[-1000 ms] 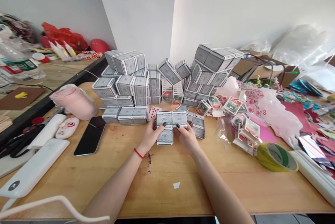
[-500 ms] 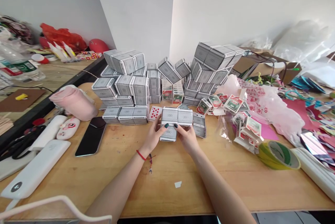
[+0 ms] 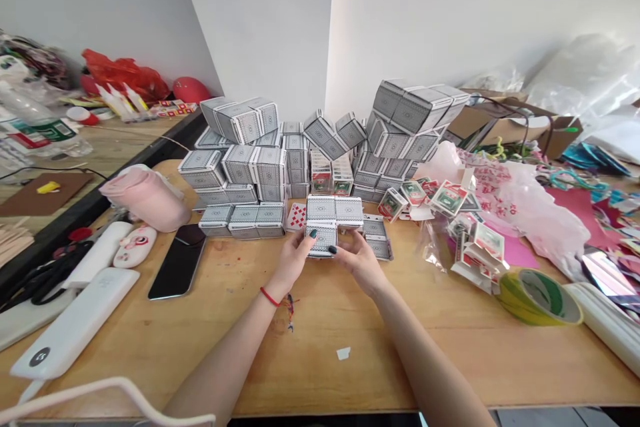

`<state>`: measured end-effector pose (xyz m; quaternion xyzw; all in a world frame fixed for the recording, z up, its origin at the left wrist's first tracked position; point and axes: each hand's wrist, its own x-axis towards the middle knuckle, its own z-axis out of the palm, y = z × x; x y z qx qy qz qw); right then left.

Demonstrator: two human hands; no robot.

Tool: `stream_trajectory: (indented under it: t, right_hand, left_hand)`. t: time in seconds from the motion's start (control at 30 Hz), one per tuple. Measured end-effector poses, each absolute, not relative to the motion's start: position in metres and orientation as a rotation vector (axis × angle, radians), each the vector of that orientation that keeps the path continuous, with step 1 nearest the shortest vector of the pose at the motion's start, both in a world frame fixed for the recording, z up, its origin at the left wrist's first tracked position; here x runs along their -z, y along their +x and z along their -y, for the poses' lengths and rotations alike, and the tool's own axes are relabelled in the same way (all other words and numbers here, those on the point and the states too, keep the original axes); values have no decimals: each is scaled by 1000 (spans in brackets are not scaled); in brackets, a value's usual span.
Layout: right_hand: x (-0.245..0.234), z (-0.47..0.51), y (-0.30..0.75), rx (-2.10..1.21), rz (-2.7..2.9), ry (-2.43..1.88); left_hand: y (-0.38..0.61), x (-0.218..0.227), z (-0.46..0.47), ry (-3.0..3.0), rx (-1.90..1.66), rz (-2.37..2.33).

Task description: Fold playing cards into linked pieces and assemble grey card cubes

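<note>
My left hand (image 3: 291, 263) and my right hand (image 3: 358, 258) together grip a block of grey patterned card cubes (image 3: 329, 222) just above the wooden table (image 3: 320, 340). Both thumbs press on the block's front cube, and the fingers wrap round its sides. Behind it stand piles of the same grey cubes: a left pile (image 3: 240, 167) and a taller right pile (image 3: 400, 134). A red diamonds playing card (image 3: 297, 215) lies flat to the left of the held block.
A black phone (image 3: 177, 262), a white power bank (image 3: 75, 324) and a pink roll (image 3: 145, 197) lie at the left. Loose card boxes (image 3: 450, 200), pink plastic bags (image 3: 520, 207) and a yellow-green tape roll (image 3: 540, 287) crowd the right. A small paper scrap (image 3: 343, 352) lies near me.
Both hands have lifted the cube block a little and carried it away from me toward the piles. The camera has shifted slightly.
</note>
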<state>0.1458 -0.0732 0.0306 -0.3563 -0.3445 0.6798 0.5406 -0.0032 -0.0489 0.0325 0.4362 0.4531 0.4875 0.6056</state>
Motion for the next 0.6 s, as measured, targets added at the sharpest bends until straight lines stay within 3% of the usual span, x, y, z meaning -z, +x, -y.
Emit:
stream_trajectory:
  t: [0.6]
  right_hand:
    - [-18,70,142,-1502,987,-877]
  left_hand:
    - [-7,-31,52,1259,-1201,-999]
